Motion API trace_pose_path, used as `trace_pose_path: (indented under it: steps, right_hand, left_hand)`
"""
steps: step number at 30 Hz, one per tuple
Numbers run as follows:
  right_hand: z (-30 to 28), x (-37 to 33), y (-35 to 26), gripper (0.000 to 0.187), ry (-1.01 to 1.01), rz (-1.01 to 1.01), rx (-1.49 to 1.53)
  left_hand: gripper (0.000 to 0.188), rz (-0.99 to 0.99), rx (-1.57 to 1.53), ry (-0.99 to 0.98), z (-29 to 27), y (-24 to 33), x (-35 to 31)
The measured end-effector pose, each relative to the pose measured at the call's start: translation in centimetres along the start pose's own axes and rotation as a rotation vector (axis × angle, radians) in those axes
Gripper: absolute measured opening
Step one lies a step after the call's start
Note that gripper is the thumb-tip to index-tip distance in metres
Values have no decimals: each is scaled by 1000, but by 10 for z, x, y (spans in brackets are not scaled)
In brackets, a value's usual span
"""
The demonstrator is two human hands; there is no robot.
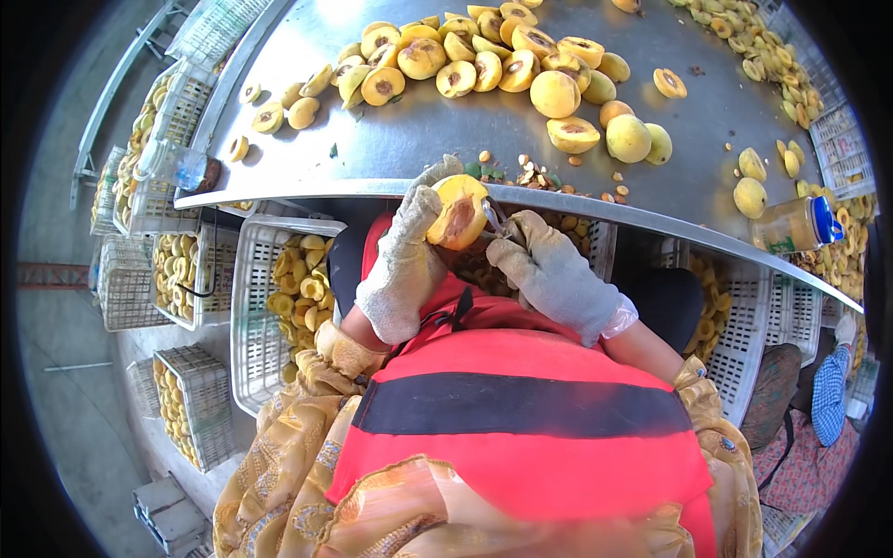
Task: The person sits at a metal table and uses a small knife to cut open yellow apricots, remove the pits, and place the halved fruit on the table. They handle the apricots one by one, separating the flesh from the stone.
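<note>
My gloved left hand point(406, 256) is closed around a halved yellow peach point(456, 212), its brown-red cut face turned up. Just right of the fruit, my gloved right hand point(558, 274) is closed on a small pale metal tool point(493, 219), mostly hidden by the fingers. The tool's tip is by the peach's edge; whether it touches cannot be told. Both hands are at the near edge of the metal table point(372, 149), above my lap. Beyond them lies a heap of halved and whole yellow peaches point(456, 79). Pit fragments point(535, 177) are scattered near the table edge.
A white crate of peach halves point(246, 316) stands left of my legs, another crate point(744, 325) to the right. More filled crates point(191, 409) stand on the left floor. A blue-lidded jar point(791, 225) lies at the table's right edge. Another person's sleeve point(831, 386) shows at right.
</note>
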State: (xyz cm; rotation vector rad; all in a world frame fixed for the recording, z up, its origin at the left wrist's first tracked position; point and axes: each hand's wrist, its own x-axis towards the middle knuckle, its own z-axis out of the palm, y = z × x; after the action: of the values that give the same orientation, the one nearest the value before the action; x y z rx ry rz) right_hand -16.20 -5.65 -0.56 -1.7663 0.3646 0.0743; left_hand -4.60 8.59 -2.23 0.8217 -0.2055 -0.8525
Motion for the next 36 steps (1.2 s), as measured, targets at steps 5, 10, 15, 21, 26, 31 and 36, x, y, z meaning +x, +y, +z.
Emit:
trace_pose_path:
  steps: [5,10,15,21,26,31,36]
  right_hand:
    - [-3,-4,-27,24,-119,220,181]
    - [1,-7,-36,25,-158,309,379]
    - [14,-6,-43,23,-121,195,173]
    - [7,2,-56,22,-289,368,239]
    - [24,7,-52,24,-142,286,238]
    - [22,11,-59,23,-169,405,342]
    - [30,11,-52,23,-57,302,251]
  left_hand:
    - [78,97,143,-49,-6,-6,2]
    - [90,362,317,-141,-15,-20,9]
    - [78,487,456,-129,-3,-10,3]
    - [36,173,269,79,10,11,8]
    - [32,203,353,91,12,16,25]
    - [23,405,515,185,1,5,29]
    - [21,467,567,229,10,2,32]
